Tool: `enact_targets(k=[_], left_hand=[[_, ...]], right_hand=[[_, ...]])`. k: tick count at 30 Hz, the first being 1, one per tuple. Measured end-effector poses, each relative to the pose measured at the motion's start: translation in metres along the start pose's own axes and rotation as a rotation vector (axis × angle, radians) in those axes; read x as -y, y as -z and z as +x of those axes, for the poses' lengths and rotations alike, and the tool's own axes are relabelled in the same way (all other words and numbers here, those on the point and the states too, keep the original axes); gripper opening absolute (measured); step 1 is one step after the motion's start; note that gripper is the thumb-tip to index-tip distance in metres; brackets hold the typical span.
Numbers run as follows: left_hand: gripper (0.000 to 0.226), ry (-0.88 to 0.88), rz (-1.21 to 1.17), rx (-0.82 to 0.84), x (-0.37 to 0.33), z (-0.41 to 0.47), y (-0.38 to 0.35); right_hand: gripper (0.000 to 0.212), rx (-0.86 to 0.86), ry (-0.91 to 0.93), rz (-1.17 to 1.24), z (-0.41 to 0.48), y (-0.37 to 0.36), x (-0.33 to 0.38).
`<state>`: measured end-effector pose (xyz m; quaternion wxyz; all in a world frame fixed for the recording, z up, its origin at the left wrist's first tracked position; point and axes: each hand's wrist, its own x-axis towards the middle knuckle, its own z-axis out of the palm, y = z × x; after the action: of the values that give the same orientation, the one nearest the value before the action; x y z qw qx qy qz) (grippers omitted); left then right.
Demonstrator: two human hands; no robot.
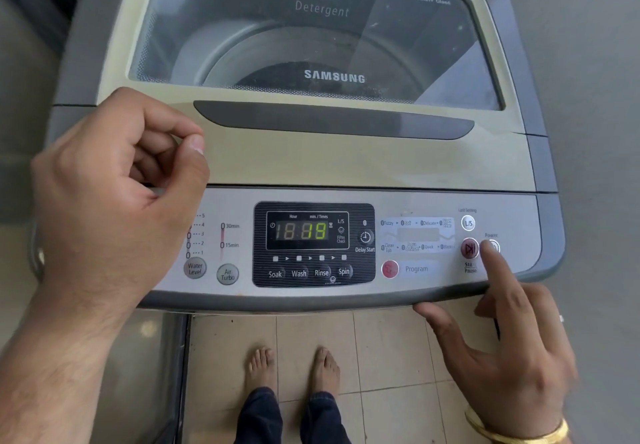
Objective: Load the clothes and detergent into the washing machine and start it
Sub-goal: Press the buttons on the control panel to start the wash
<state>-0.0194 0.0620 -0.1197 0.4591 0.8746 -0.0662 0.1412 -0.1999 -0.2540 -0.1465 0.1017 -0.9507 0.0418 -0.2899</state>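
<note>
A top-loading washing machine (346, 163) fills the view, its glass lid (311, 28) closed over the drum. On the control panel (242, 208) the display (306, 230) is lit with green digits. My right hand (512, 350) has its index fingertip on the power button (494, 247), just right of the red start/pause button (469, 248); the thumb rests under the panel's front edge. My left hand (114, 187) hovers over the panel's left end with fingers loosely curled, holding nothing. No clothes or detergent are visible.
The lid's dark handle recess (332, 120) runs across its front. The water level (195, 268), air turbo (227, 274) and program (390, 269) buttons sit along the panel. Bare feet (294, 367) stand on the tiled floor below. Walls flank the machine.
</note>
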Motion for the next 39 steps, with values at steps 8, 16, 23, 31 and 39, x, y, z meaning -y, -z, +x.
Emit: enact_targets(k=[8, 16, 23, 31, 39], left_hand=[[0.008, -0.008, 0.019, 0.007, -0.002, 0.001, -0.002], [0.009, -0.007, 0.024, 0.006, -0.003, 0.002, -0.004], [0.008, 0.002, 0.014, -0.001, -0.001, 0.001, -0.005], [0.018, 0.003, 0.022, -0.003, 0.008, 0.004, -0.003], [0.020, -0.032, 0.042, 0.013, -0.008, 0.012, 0.009]], right_hand=[[0.074, -0.014, 0.013, -0.041, 0.001, -0.003, -0.002], [0.068, -0.014, 0.028, -0.063, 0.002, -0.003, -0.004], [0.068, 0.000, 0.021, -0.057, 0.004, -0.003, -0.002], [0.066, -0.009, 0.044, -0.063, 0.004, -0.003, -0.002], [0.065, 0.004, 0.075, -0.065, 0.003, -0.002, -0.003]])
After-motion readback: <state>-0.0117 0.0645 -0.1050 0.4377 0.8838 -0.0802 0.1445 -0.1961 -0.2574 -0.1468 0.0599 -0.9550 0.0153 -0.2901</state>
